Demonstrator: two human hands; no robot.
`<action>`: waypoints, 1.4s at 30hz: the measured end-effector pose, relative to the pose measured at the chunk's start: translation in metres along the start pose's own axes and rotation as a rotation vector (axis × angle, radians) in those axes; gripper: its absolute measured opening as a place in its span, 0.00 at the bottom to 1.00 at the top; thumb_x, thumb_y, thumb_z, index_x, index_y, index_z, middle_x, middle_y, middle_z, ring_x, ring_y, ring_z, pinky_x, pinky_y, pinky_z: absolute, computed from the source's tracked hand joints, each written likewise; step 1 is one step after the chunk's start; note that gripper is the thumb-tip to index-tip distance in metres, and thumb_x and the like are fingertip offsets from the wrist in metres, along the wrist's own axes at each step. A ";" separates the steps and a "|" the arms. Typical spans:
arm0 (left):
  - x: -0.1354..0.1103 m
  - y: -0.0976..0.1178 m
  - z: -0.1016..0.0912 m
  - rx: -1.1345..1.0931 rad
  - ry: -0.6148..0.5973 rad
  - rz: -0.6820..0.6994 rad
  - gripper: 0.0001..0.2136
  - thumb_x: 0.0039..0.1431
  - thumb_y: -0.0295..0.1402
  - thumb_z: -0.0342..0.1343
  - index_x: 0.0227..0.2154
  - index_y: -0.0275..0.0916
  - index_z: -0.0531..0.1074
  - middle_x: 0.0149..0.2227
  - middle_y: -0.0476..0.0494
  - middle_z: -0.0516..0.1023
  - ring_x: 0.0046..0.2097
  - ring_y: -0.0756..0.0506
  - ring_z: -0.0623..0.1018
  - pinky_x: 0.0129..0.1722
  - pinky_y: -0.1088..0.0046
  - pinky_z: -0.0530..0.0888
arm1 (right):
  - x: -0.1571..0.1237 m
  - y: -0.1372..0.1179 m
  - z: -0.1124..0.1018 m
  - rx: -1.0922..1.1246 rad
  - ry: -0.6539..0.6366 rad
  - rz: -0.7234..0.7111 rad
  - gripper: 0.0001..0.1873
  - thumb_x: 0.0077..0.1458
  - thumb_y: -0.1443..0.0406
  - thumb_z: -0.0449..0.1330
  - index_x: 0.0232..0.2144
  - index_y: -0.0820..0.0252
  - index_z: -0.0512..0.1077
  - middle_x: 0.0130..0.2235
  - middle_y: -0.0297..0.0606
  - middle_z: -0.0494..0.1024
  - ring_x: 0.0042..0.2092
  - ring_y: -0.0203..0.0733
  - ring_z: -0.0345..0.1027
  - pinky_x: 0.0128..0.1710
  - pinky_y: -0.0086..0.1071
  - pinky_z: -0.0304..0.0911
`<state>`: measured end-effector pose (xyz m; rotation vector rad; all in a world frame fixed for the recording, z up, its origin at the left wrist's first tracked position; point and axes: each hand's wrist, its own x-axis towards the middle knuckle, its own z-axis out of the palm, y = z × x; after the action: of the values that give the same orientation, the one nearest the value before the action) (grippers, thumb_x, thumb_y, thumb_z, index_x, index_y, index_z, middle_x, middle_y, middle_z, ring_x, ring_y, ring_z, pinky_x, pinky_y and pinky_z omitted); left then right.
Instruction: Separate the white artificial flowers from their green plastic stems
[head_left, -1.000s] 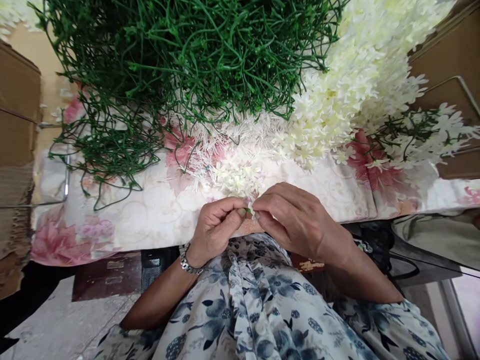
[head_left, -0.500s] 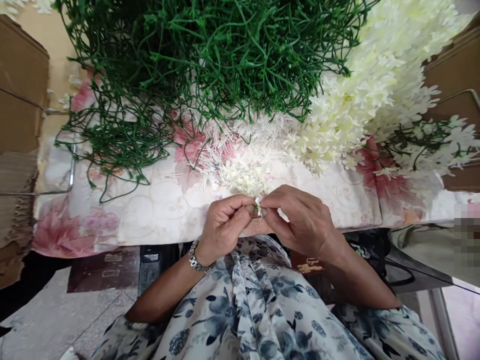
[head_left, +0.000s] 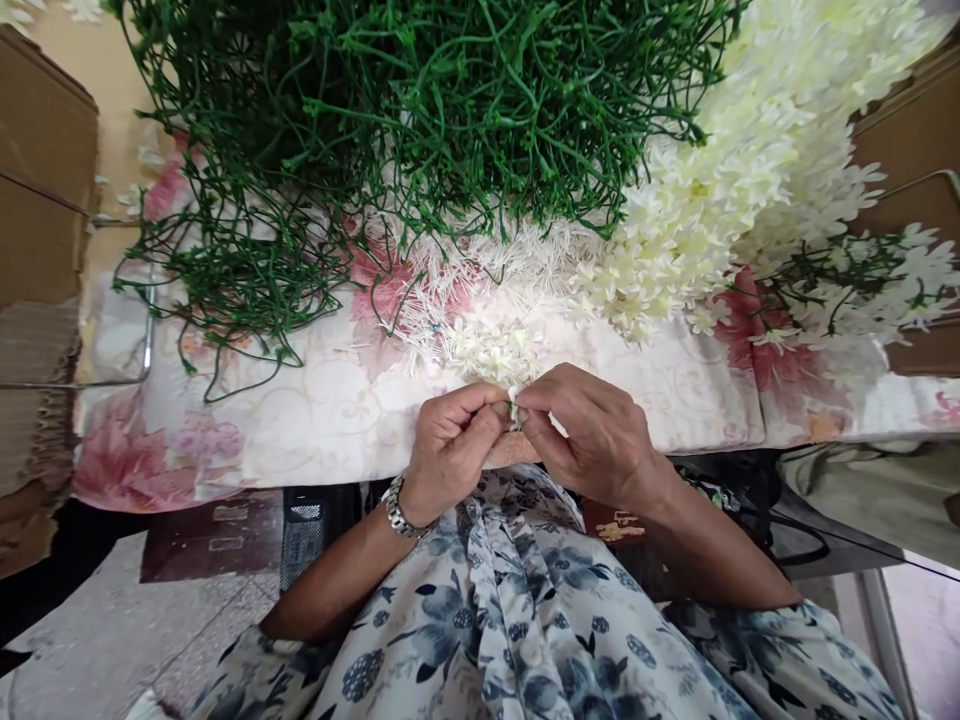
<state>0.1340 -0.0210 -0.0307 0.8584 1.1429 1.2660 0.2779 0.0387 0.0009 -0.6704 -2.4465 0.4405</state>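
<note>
Still pinching a green tip (head_left: 512,408) in left hand (head_left: 454,450) fingers and a white piece (head_left: 514,393) in right hand (head_left: 596,428) fingers, before the green stem pile (head_left: 450,110), so apparently mid-work.

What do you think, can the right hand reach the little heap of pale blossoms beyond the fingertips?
Probably yes: the little heap lies close by, with nothing seen covering it. But the right hand and left hand both pinch a small white-and-green piece just now.
</note>
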 end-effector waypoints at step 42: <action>0.001 0.021 0.011 0.529 -0.045 0.260 0.08 0.56 0.26 0.50 0.24 0.35 0.71 0.20 0.53 0.63 0.24 0.56 0.62 0.24 0.80 0.60 | -0.004 0.018 -0.021 0.069 -0.099 -0.061 0.05 0.54 0.72 0.50 0.30 0.62 0.65 0.29 0.38 0.71 0.33 0.36 0.64 0.32 0.30 0.62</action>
<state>0.1386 -0.0157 -0.0077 1.4582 1.3886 1.1545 0.2997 0.0542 0.0081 -0.5562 -2.5245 0.5436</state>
